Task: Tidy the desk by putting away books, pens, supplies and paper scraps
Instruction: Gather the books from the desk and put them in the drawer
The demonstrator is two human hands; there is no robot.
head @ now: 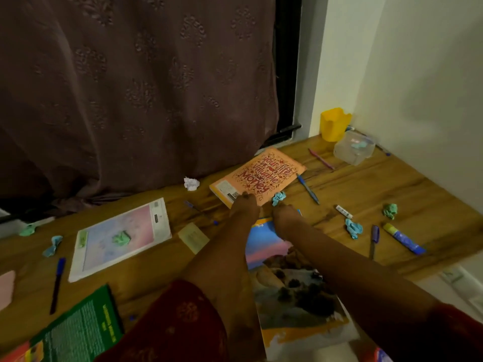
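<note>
1. Orange book (261,176) flat on the wooden desk (379,184) near the curtain (130,100), long axis running diagonally from near-left to far-right, cover lettering reading along that slant.
2. Left hand (244,207) stretched forward, arm nearly straight, fingertips (245,195) resting on the book's near corner; palm down, fingers extended, nothing visibly clasped.
3. Right hand (286,218) reaching alongside, just beside a crumpled blue paper scrap (279,197) at the book's near edge; touching or apart, cannot tell; how far open, cannot tell.
4. Blue pen (308,188) just right of the book, angled far-left to near-right.
5. Landscape-cover book (287,283) under both forearms, long axis running away from the person.
6. Yellow cup (334,124) upright in the far corner.
</note>
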